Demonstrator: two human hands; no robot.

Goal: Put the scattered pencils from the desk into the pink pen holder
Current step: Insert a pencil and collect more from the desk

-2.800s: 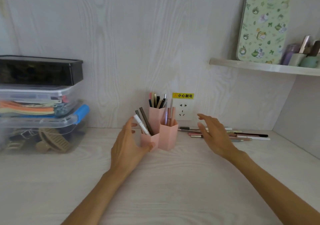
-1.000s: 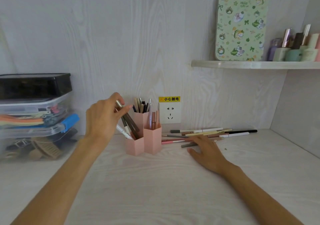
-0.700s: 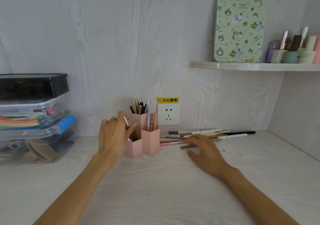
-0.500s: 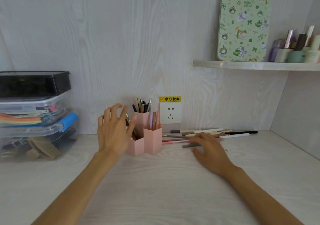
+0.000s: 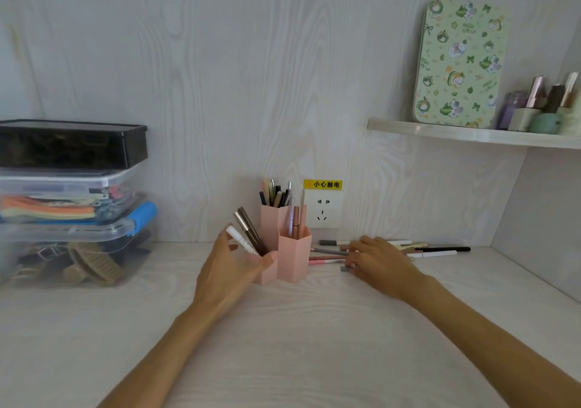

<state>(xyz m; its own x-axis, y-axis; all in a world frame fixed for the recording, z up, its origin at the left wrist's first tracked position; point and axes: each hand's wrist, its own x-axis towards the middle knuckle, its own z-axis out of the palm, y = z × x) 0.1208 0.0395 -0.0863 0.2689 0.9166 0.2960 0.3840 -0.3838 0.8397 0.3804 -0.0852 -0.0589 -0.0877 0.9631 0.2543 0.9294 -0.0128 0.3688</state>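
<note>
The right hand (image 5: 379,261) lies palm down on the scattered pencils (image 5: 418,249), its fingers spread nearly flat over the near end of the pile and pressing on it. A grey pencil end (image 5: 345,268) pokes out from under the fingertips. Whether any single pencil is pinched underneath cannot be told, since the hand covers the contact.

The left hand (image 5: 231,269) cups the lowest, nearest cell of the pink pen holder (image 5: 294,255), with the thumb on its front wall and the fingers curving round the left side beside the white pen (image 5: 240,240) and the brown pens (image 5: 250,230) that lean out of it.

The pencils lie in a loose bundle along the back of the desk (image 5: 298,344), their long axes running left to right, roughly parallel to the wall, from just right of the holder out toward the corner. The right hand is plainly the nearer one. The holder stands just to its left, so the likely move is a short lift, a turn to upright and a carry leftward.

The tallest cell at the back looks crowded, while the middle cell holds only a few sticks and probably offers the easiest opening. The socket (image 5: 322,211) and wall close in behind. In front the desk gives wide room. The stacked storage boxes (image 5: 72,203) sit well apart on the left, and the shelf (image 5: 471,135) hangs high on the right.
</note>
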